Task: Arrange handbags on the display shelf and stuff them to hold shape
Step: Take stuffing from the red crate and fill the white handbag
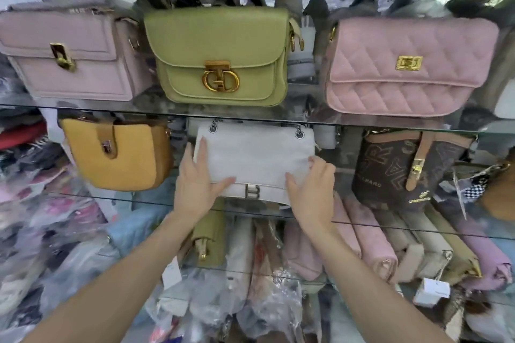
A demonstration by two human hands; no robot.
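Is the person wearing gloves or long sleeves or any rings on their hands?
No gloves, and no sleeves in view: both forearms are bare as far as the picture shows. The left hand and right hand show no rings, watch or bracelet. The fingernails look fairly long.
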